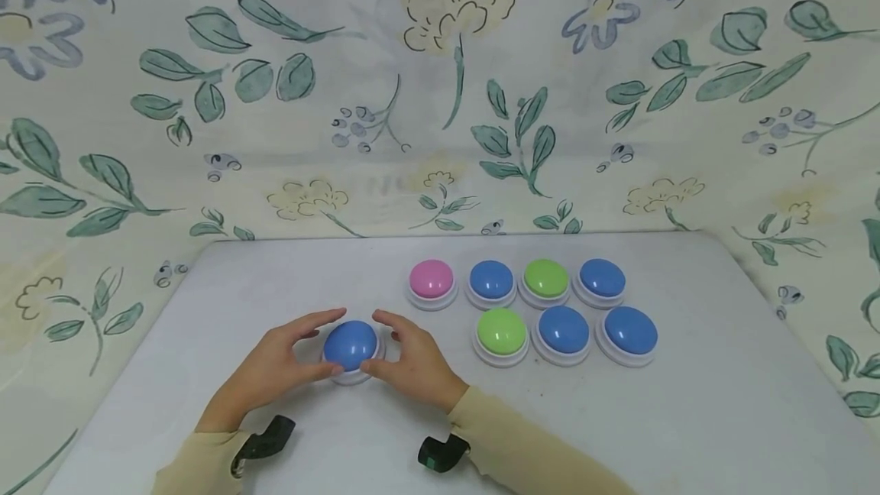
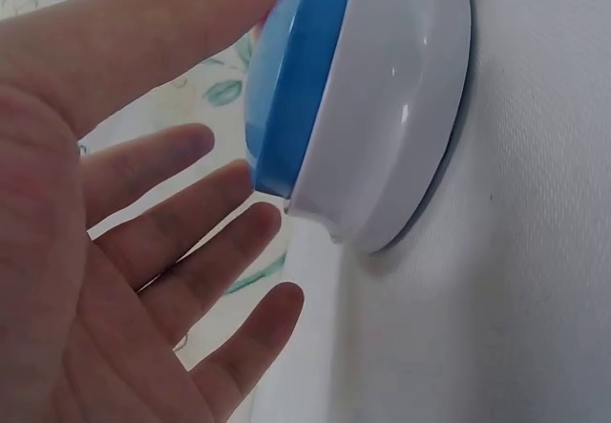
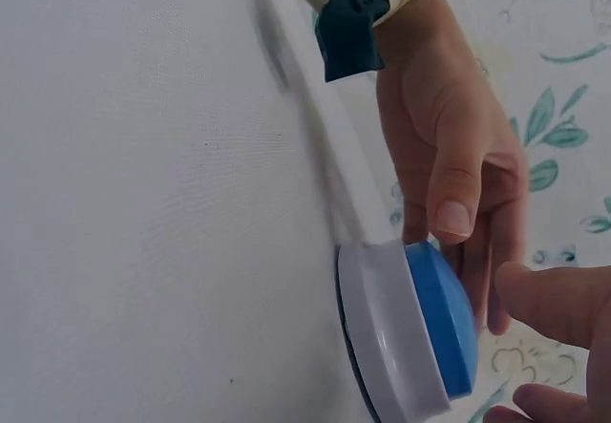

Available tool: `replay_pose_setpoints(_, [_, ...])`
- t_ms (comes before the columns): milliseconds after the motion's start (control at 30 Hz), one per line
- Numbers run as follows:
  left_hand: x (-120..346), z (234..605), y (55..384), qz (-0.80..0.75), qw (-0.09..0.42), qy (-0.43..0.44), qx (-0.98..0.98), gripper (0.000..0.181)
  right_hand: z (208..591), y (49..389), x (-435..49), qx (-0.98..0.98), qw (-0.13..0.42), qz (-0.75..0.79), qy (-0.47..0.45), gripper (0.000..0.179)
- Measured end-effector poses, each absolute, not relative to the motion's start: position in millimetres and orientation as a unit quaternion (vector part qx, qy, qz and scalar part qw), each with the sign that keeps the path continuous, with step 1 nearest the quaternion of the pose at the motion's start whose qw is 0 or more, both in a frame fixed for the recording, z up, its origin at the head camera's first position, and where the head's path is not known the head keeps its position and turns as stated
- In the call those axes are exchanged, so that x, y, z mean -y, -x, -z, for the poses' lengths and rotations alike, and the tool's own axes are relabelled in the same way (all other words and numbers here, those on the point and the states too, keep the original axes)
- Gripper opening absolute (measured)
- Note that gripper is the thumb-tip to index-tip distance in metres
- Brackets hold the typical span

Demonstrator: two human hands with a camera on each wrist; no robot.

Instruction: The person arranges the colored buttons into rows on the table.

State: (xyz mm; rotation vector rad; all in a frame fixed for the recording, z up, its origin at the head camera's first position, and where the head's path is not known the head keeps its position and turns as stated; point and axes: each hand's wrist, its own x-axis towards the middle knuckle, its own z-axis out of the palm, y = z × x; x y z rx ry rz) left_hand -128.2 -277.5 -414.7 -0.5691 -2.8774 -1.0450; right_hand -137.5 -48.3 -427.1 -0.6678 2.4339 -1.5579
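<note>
A blue dome push button on a white round base (image 1: pixel 352 342) sits on the table between the two hands. My left hand (image 1: pixel 278 361) is at its left side, thumb tip at the dome's near edge, its other fingers spread loosely beyond. On the opposite side, my right hand (image 1: pixel 415 365) mirrors it, with its thumb at the near right edge and index finger reaching past the far side. In the left wrist view the thumb meets the blue dome (image 2: pixel 296 79) while the other fingers stay extended. The right wrist view shows the white base (image 3: pixel 382 327) resting on the table.
To the right stand two rows of similar buttons: a pink one (image 1: pixel 431 279), a green one (image 1: pixel 546 279) and blue ones (image 1: pixel 491 279) behind, another green one (image 1: pixel 501 331) and two blue ones (image 1: pixel 564 329) in front. A floral cloth (image 1: pixel 385 197) rises behind the white table (image 1: pixel 275 273).
</note>
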Motion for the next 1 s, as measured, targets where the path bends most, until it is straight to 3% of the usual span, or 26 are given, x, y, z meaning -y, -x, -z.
replay_pose_setpoints(333, [280.1, 420.9, 128.3, 0.34, -0.031, 0.158, 0.926, 0.076, 434.8, 137.7, 56.2, -0.82, 0.109, 0.527, 0.198, 0.068])
replay_pose_setpoints(1000, [284.9, 426.8, 132.6, 0.36, -0.041, 0.154, 0.919, 0.07, 436.5, 140.2, 66.7, -0.832, 0.107, 0.503, 0.207, 0.069])
